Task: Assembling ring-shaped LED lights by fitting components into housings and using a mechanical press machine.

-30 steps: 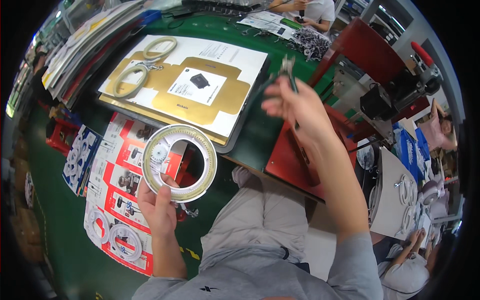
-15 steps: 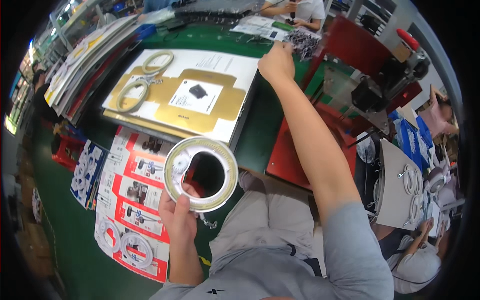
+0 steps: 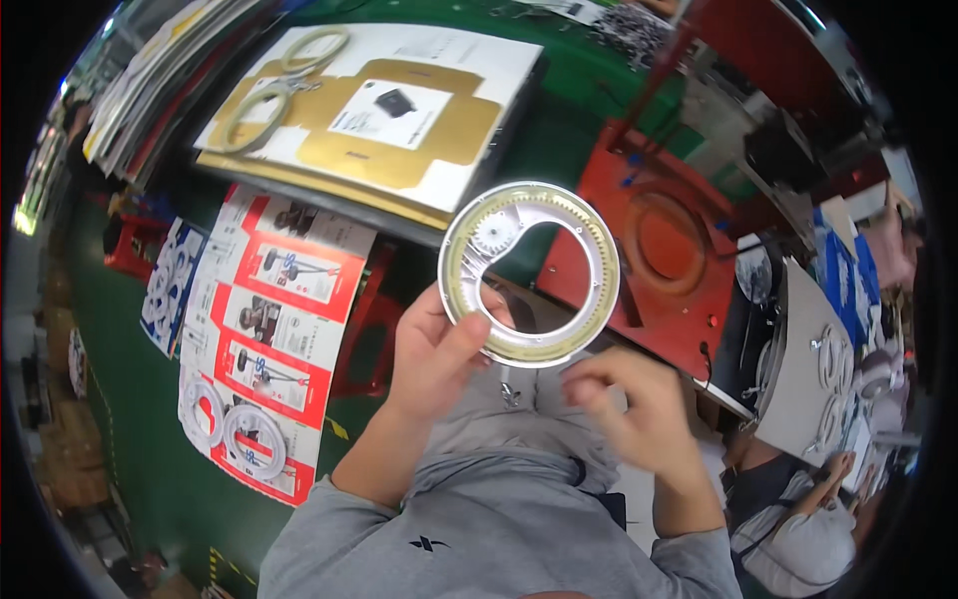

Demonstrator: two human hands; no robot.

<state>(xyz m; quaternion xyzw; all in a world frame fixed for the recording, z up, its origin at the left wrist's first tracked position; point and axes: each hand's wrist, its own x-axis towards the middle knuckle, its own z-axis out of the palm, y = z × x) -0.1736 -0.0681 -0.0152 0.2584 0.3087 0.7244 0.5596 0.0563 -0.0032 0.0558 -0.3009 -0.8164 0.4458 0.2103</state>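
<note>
My left hand (image 3: 431, 357) grips a white ring-shaped plastic housing (image 3: 600, 280) by its lower left edge, thumb on the face. A small white gear (image 3: 493, 234) sits inside its upper left part, and a toothed yellowish band follows the ring. Below the ring dangles a short cable end with metallic bits (image 3: 510, 393). My right hand (image 3: 637, 404) is just below and right of the ring, apart from it. Its fingers are curled and pinched together, slightly blurred; whatever they hold, if anything, is too small to make out.
A red fixture (image 3: 639, 240) with a round recess stands at the right. Yellowish rings (image 3: 261, 118) lie on a gold-and-white cardboard sheet (image 3: 469, 85). White rings (image 3: 254, 441) rest on a red printed sheet (image 3: 299, 329). Small dark parts (image 3: 631, 35) are piled at the back.
My right hand has come back from the pile of small dark parts to beside the ring. My left hand has moved the ring rightward in the picture; the view has shifted too.
</note>
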